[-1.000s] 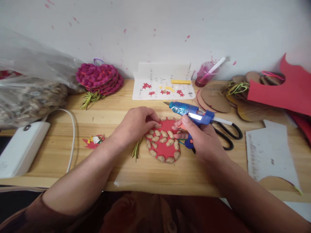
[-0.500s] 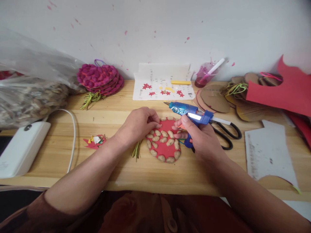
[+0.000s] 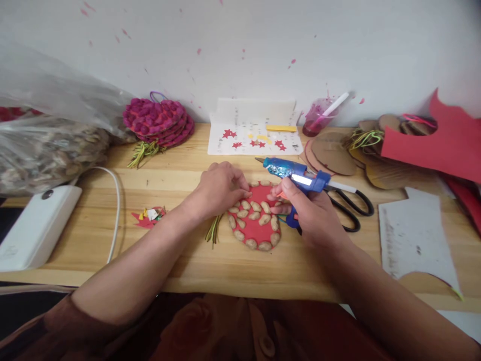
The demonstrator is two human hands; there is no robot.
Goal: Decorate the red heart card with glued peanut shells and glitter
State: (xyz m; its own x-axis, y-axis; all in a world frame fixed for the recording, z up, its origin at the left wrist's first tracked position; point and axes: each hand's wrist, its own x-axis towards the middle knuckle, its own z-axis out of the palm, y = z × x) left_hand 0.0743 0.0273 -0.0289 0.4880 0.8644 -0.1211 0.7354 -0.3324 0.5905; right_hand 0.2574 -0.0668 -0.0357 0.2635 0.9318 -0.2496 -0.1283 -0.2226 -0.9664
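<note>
My right hand point(image 3: 313, 213) is wrapped round the handle of a blue hot glue gun point(image 3: 280, 168), whose nozzle points left above the table. A red rounded board point(image 3: 259, 230) lies flat under my hands, with tan shells like peanut shells point(image 3: 255, 206) lining its rim and crossing its middle in rows. At the board's upper left edge my left hand point(image 3: 221, 188) is closed, thumb and fingertips pressed together; what they hold, if anything, is hidden. Green strings point(image 3: 213, 229) stick out from the board's left side. My right fingertips hover by its right edge.
Black-handled scissors point(image 3: 347, 208) lie behind the glue gun. Paper with red star cutouts point(image 3: 216, 145) stands by the wall, beside a cup of pink paint point(image 3: 314, 120). Left are a bag of shells point(image 3: 48, 155), a power bank point(image 3: 41, 225) and stacked pink pieces point(image 3: 160, 123).
Both hands, the glue gun and the board hold nearly the same places. The whole view has shifted slightly, and the left fingers stay at the board's edge.
</note>
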